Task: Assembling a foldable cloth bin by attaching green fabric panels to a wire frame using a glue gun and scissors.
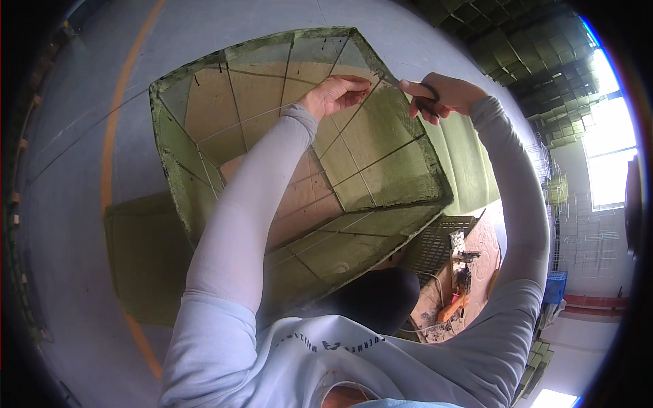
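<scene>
Roughly, from largest to smallest:
Floor point(75, 204): grey concrete is lying under everything, with an orange painted line point(109, 149) curving along the left side.
Frame point(299, 170): a big box-shaped wire frame covered in green mesh is standing on the floor in the middle, its open side tilting toward the person, with brown board showing through its far wall.
Flat panel point(143, 258): a green sheet is lying on the floor at the near left, just beside the frame.
Stacks point(537, 47): more green frames are piling up far right, near a bright window point(609, 156).
Work board point(449, 285): a small board with an orange tool and wires is sitting near right, below the frame.
Left hand point(335, 94): it is reaching over the frame's far upper edge, its fingers curling and pinching the mesh there.
Right hand point(441, 95): it is closing around dark scissor handles just right of the left hand.
Scissors point(416, 94): their tip is pointing left at the frame's top edge; I cannot tell whether the blades are touching the mesh.
</scene>
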`<state>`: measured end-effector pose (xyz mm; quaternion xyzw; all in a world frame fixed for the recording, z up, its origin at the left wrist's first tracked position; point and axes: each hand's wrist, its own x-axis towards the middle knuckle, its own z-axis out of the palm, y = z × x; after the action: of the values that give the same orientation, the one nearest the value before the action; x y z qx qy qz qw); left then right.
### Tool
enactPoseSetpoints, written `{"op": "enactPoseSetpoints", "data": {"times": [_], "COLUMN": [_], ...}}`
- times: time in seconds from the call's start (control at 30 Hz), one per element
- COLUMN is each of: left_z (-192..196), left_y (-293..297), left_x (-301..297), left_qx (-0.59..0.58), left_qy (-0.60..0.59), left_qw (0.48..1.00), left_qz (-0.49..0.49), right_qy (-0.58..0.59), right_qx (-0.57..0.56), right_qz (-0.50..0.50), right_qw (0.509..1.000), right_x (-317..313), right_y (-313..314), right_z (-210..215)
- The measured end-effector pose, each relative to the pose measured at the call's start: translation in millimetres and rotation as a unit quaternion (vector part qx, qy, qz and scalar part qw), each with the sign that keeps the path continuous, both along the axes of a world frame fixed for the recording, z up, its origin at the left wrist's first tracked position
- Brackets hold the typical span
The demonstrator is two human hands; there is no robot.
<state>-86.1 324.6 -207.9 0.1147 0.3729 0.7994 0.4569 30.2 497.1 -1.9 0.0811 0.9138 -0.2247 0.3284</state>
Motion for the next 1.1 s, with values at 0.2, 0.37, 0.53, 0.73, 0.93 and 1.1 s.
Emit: {"op": "enactPoseSetpoints", "data": {"times": [0.2, 0.37, 0.53, 0.73, 0.93, 1.1], "left_z": [-3.4, -3.8, 3.1, 5.7, 16.6, 35.6], "left_y": [2.2, -0.2, -0.9, -7.1, -22.6, -36.5], "left_x": [1.3, 4.2, 6.7, 7.3, 4.4, 13.3], "left_qx": [0.015, 0.013, 0.013, 0.015, -0.026, -0.086], "left_qy": [0.007, 0.05, 0.121, 0.085, 0.118, 0.176], "left_qw": [1.0, 0.998, 0.992, 0.996, 0.99, 0.975], "left_qz": [0.004, 0.027, 0.019, -0.01, -0.066, -0.107], "right_qy": [0.027, 0.03, 0.036, 0.018, -0.038, -0.069], "right_qx": [0.037, 0.066, 0.059, -0.036, -0.086, -0.083], "right_qz": [-0.004, -0.009, -0.001, -0.014, -0.038, -0.064], "right_qw": [0.999, 0.997, 0.998, 0.999, 0.995, 0.992], "right_x": [-21.9, -32.1, -31.8, -2.9, 51.8, 75.3], "right_y": [-10.7, -23.6, -14.1, -10.4, -2.0, -3.9], "right_z": [-8.6, -7.0, -11.4, 4.5, 22.0, 4.3]}}
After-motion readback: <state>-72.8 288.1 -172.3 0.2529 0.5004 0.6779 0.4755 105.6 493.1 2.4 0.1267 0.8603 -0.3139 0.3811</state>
